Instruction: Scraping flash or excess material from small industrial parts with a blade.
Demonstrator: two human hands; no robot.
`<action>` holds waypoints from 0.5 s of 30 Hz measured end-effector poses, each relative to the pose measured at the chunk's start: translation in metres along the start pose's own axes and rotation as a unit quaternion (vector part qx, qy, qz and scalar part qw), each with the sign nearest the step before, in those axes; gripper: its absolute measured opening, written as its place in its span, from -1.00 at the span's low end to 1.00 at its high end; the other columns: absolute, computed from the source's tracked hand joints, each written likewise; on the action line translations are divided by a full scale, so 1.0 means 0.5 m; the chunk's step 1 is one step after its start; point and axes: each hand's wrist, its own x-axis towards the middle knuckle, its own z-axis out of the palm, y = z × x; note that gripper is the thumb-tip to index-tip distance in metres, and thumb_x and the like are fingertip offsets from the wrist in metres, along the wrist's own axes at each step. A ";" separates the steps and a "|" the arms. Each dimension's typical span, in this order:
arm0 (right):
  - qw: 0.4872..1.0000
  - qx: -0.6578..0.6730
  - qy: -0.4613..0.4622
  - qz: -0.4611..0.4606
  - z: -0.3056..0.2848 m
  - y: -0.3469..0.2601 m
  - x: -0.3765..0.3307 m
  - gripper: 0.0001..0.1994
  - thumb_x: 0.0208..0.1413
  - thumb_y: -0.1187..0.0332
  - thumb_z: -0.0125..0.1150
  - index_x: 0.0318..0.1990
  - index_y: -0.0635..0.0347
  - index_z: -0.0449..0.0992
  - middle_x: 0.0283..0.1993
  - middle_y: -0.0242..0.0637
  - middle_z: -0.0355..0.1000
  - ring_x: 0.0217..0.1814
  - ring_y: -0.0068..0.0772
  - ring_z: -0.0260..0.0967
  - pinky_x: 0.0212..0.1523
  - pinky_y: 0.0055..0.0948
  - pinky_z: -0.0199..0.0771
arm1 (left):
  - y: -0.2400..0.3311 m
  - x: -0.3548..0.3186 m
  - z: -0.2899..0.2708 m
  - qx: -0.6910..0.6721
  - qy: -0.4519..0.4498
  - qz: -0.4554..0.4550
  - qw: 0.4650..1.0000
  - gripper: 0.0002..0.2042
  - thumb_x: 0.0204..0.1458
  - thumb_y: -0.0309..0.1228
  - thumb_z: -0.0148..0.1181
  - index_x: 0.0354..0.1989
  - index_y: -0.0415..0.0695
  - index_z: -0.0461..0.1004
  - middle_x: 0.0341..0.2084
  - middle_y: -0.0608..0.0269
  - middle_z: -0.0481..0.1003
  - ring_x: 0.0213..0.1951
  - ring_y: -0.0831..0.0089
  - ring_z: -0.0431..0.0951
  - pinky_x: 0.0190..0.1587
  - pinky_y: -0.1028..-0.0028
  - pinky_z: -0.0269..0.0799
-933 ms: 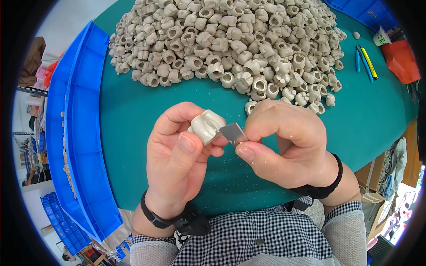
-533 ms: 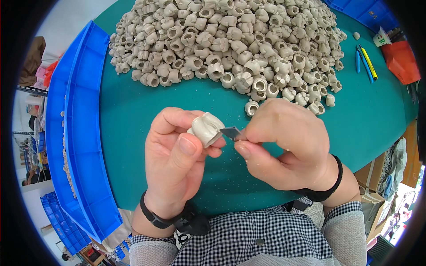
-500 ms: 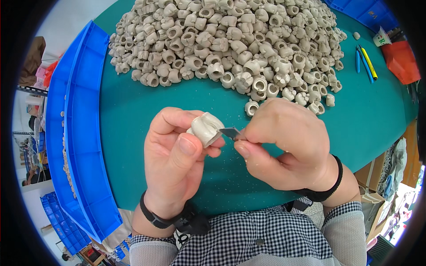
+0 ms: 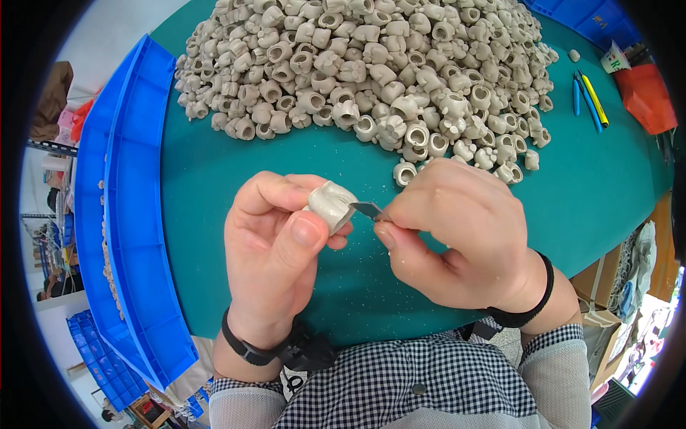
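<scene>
My left hand is closed round a small beige hollow figurine piece, thumb on its near side and fingers behind it. My right hand pinches a short flat metal blade between thumb and forefinger. The blade's tip meets the right rim of the piece. Beyond both hands rises a big heap of similar beige hollow pieces, many with round openings showing. One loose piece lies at the heap's near edge, just past my right hand.
A green table carries pale crumbs. Blue trays line its left side, small pieces inside one. At right lie blue and yellow pen-like tools, a red sheet and a white cup. Another blue bin is at far right.
Both hands have shifted slightly left. The piece has turned a little in my left fingers, and the blade remains at its rim at a changed tilt.
</scene>
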 end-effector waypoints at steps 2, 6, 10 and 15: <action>1.000 0.017 -0.012 0.013 -0.001 0.000 0.001 -0.86 -0.38 0.62 0.13 -0.56 0.22 0.37 -0.64 -0.34 0.29 -0.69 -0.46 0.18 -0.71 -0.58 0.12 | -0.001 0.000 0.001 -0.012 -0.001 -0.004 1.000 -0.80 -0.17 -0.39 0.16 -0.42 -0.13 0.29 -0.41 0.10 0.40 -0.43 0.45 0.44 -0.44 0.58 0.39; 0.980 0.171 -0.035 0.094 -0.001 -0.003 0.005 -0.93 -0.26 0.57 0.08 -0.56 0.23 0.34 -0.66 -0.35 0.21 -0.65 -0.53 0.19 -0.68 -0.57 0.16 | -0.003 -0.001 0.005 -0.026 0.004 -0.001 1.000 -0.81 -0.16 -0.39 0.15 -0.42 -0.13 0.29 -0.40 0.11 0.39 -0.44 0.45 0.43 -0.45 0.58 0.38; 0.909 0.359 -0.061 0.201 -0.005 -0.002 0.001 -0.96 -0.18 0.55 0.07 -0.54 0.24 0.35 -0.61 -0.41 0.27 -0.58 -0.68 0.20 -0.61 -0.64 0.18 | -0.005 -0.002 0.006 -0.045 -0.009 -0.005 0.999 -0.80 -0.16 -0.38 0.15 -0.40 -0.12 0.28 -0.37 0.11 0.38 -0.41 0.47 0.42 -0.43 0.59 0.35; 0.851 0.456 -0.093 0.242 -0.016 -0.002 0.004 -0.97 -0.14 0.53 0.07 -0.53 0.26 0.35 -0.57 -0.46 0.28 -0.53 -0.73 0.18 -0.51 -0.69 0.18 | -0.002 -0.001 0.004 -0.052 -0.036 -0.011 0.998 -0.74 -0.15 -0.34 0.14 -0.30 -0.14 0.27 -0.35 0.12 0.37 -0.40 0.51 0.39 -0.41 0.63 0.33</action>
